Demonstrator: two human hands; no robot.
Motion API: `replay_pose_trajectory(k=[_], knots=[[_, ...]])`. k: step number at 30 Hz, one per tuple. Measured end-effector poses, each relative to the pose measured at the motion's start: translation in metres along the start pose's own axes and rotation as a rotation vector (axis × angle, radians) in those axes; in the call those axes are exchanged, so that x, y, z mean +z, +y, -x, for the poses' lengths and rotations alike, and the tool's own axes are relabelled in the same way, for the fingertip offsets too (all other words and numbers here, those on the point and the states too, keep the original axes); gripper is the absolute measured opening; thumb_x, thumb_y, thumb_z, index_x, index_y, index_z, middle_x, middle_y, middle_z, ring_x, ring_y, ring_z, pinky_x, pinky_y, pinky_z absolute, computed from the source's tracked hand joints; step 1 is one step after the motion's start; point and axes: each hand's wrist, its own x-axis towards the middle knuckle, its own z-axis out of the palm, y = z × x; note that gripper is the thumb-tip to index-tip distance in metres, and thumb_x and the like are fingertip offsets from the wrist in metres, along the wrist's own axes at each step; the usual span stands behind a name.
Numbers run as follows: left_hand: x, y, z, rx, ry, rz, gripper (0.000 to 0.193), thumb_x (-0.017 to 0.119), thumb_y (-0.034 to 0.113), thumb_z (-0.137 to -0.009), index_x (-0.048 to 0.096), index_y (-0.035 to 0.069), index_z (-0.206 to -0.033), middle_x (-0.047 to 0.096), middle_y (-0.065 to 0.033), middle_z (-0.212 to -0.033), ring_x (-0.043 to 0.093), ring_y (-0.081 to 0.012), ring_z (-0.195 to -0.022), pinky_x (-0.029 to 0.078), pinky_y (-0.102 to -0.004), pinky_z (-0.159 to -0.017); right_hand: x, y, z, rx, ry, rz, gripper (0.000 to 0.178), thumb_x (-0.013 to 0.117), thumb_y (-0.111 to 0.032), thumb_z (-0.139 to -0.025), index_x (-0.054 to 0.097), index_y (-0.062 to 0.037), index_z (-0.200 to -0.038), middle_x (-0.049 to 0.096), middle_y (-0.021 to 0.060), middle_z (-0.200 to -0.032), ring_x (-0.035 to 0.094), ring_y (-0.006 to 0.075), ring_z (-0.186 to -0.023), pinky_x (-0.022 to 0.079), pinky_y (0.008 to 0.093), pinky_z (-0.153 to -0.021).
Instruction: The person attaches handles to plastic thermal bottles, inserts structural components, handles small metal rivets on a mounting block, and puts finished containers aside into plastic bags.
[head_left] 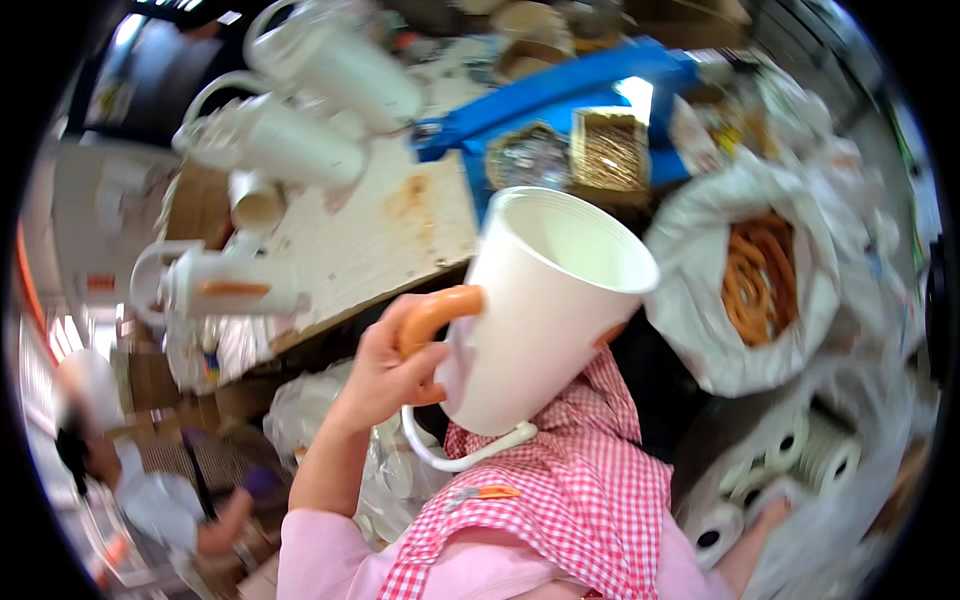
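Room: busy and full of stuff, and I find the far parts too fuzzy to make out.
Table (345,245): pale top with a brown stain, and white jugs (290,145) lying on it.
Blue thing (560,95): long, at the back, with a box of gold bits (610,150) right beside it.
Big white jug (550,320): up in the air in front of the person's checked apron (560,475), leaning, its wide round mouth up and to the right.
Left hand (385,365): fingers curled tight round the jug's orange handle (437,315).
White loop (470,458): by the jug's lower end.
Right hand (775,508): low down at the clear bag (880,440), near white rolls (718,532). I can't tell how far open it is, or if it has hold of one.
White bag (690,310): on the right, mouth open, with curved orange pieces (755,280) inside.
Other person (160,505): over on the left, wearing a purple glove (263,482).
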Motion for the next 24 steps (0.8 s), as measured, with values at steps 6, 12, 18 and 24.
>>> replay_pose_trajectory(k=[6,12,18,24], knots=[[0.021,-0.019,-0.006,0.166,-0.175,-0.213,0.053,0.065,0.006,-0.091,0.052,0.002,-0.142,0.056,-0.0112,-0.137,0.056,-0.0146,-0.116,0.048,-0.0287,-0.094,-0.127,-0.178,-0.021,-0.014,0.47,-0.381,0.051,0.056,-0.043,-0.101,0.07,0.003,-0.119,0.073,0.0255,-0.105,0.07,0.0338,-0.089,0.054,0.0421,-0.078],[0.019,-0.042,0.008,0.267,-0.11,-0.231,0.051,0.066,0.007,-0.084,0.057,-0.004,-0.133,0.049,-0.0195,-0.152,0.057,-0.0185,-0.125,0.046,-0.0305,-0.102,-0.129,-0.561,0.133,-0.968,-0.122,-1.181,0.055,0.083,-0.03,-0.077,0.068,0.0005,-0.12,0.065,0.0138,-0.109,0.061,0.028,-0.097,0.051,0.0423,-0.086],[0.006,-0.059,0.009,0.371,-0.066,-0.19,0.046,0.067,0.008,-0.083,0.061,-0.005,-0.127,0.052,-0.0198,-0.149,0.059,-0.0208,-0.124,0.047,-0.0305,-0.099,-0.146,-0.658,0.206,-1.713,-0.514,-0.799,0.065,0.091,-0.033,-0.061,0.073,-0.0021,-0.115,0.06,0.0092,-0.096,0.056,0.0251,-0.086,0.045,0.0371,-0.077],[0.014,-0.046,0.012,0.455,-0.078,-0.278,0.035,0.078,0.011,-0.08,0.067,0.0,-0.111,0.067,-0.0258,-0.124,0.058,-0.0347,-0.13,0.051,-0.0352,-0.095,-0.147,-0.658,0.218,-1.708,-0.534,-0.652,0.062,0.088,-0.034,-0.065,0.072,-0.0023,-0.115,0.058,0.0081,-0.09,0.054,0.0243,-0.082,0.043,0.0353,-0.074]])
